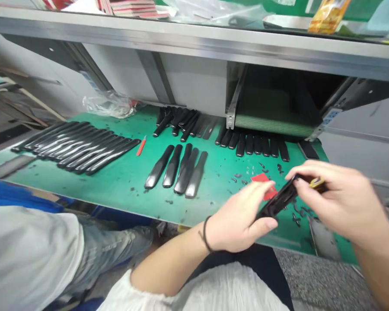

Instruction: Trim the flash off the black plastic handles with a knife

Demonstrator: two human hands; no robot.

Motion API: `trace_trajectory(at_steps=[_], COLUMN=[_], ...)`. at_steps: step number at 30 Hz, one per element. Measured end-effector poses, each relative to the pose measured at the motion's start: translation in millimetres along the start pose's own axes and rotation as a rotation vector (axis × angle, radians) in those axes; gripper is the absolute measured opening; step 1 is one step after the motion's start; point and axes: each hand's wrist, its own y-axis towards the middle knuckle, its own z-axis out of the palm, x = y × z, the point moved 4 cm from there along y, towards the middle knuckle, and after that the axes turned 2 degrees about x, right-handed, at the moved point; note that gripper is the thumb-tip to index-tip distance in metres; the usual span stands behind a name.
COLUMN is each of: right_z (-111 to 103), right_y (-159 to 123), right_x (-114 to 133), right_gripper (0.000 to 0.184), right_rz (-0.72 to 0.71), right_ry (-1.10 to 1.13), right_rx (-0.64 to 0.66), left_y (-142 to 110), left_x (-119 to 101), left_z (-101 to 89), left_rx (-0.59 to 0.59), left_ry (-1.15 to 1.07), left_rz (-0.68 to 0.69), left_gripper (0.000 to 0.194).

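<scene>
White cloth of the person's sleeve (139, 293) lies nearest, along the near edge. What occupies the hands?

Shown at near right: the left hand (236, 220), a cord bracelet (205, 235) at its wrist, and the right hand (333, 203), together holding one black handle (277, 198) above the surface.

How does each grip stand?

Both are narrow and closed on the handle. Left thumb and fingers pinch its lower end; right fingers wrap its upper end, where a small yellow-and-dark object (317, 185) also shows. Its exact kind cannot be told.

What lies just beneath?

A red sheet (262, 183), partly behind the handle, and black scraps (294, 216) scattered on the green mat surface (123, 190).

And toward the left and far side?

Centre: four black handles (175, 168), side by side. Left: a long row of slimmer black handles (74, 147), just beside a red craft knife (141, 146). Far side: a row of short black handles (253, 144), a heap of black handles (178, 123) and a crumpled plastic bag (108, 106), below a metal shelf (194, 41). Near left: another person's pale sleeve (29, 255).
</scene>
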Motion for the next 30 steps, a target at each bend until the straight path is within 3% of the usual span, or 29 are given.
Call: trace_trajectory(at_steps=[2,4,7,9,13,16,19,24,27,30], right_z=[8.9,21.3,51.0,69.1,79.4,70.9,60.4,80.5,93.5,101.0], right_y=[-33.4,-66.4,-108.1,-126.9,-141.7,-144.4,-156.4,-187.2,-197.2,-197.4], right_x=[6.4,6.9,17.0,27.5,37.2,45.3,64.2,82.9,80.8,77.4], right_gripper=[0.013,0.016,0.023,0.021,0.007,0.009,0.027,0.032,0.042,0.05], right_rz=[0.166,0.304,0.255,0.169,0.215,0.221,0.052,-0.126,-0.195,-0.237], right_ry=[0.122,0.143,0.21,0.293,0.434,0.488,0.316,0.205,0.112,0.127], right_rx=[-0.01,-0.139,-0.148,-0.096,-0.136,-0.248,-0.388,-0.191,-0.21,-0.187], left_y=[0.4,-7.1,-25.2,-36.0,-50.9,-54.1,-50.5,-44.1,-43.0,-44.0], left_x=[3.1,13.6,28.2,29.1,14.8,6.4,14.0,34.7,36.6,35.8], left_z=[38.5,68.6,94.2,102.4,107.2,106.0,94.0,65.2,60.2,65.5], left_rx=[0.15,0.074,-0.155,-0.2,-0.19,-0.191,-0.386,-0.783,-0.882,-0.895], left_ry=[-0.535,-0.897,-1.037,-1.017,-0.913,-0.875,-1.033,-1.257,-1.257,-1.256], left_rz=[-0.102,-0.242,-0.367,-0.396,-0.378,-0.389,-0.479,-0.599,-0.582,-0.592], left_gripper=[0.06,0.06,0.059,0.053,0.051,0.053,0.046,0.045,0.042,0.043])
